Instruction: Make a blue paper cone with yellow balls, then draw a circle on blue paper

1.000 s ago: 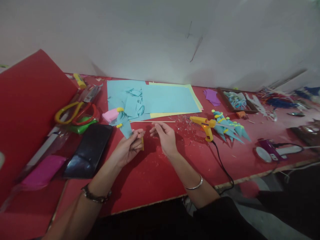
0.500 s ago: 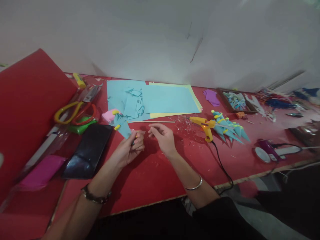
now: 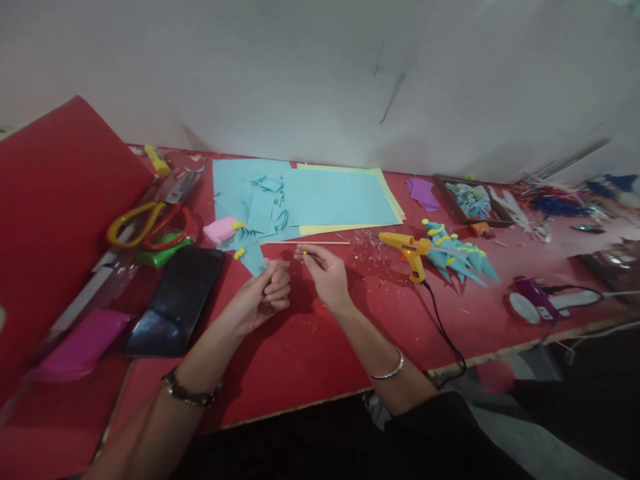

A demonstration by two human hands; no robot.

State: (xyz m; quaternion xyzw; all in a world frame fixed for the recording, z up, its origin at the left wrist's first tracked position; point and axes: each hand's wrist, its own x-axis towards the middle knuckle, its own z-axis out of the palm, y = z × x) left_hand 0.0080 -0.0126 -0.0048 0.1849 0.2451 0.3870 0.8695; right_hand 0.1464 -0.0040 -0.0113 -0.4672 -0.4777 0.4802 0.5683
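My left hand (image 3: 261, 298) is closed on the narrow end of a light-blue paper cone (image 3: 250, 250) that has small yellow curls on it and points up and left. My right hand (image 3: 325, 273) is just to the right of it, fingers pinched on a tiny yellow bit (image 3: 305, 253). A thin wooden stick (image 3: 306, 243) lies on the red table (image 3: 310, 353) just beyond my right fingertips. Light-blue sheets and scraps (image 3: 300, 197) lie behind both hands.
A yellow glue gun (image 3: 410, 250) with a black cord stands right of my hands, beside a pile of finished blue cones (image 3: 457, 253). A black phone (image 3: 175, 300), scissors (image 3: 150, 223) and a pink roll (image 3: 220, 230) lie left. A red board (image 3: 55, 200) leans at far left.
My right hand has lifted slightly toward the stick and now pinches a tiny yellow bit. My left hand has turned the cone a little; the yellow piece under it is hidden.
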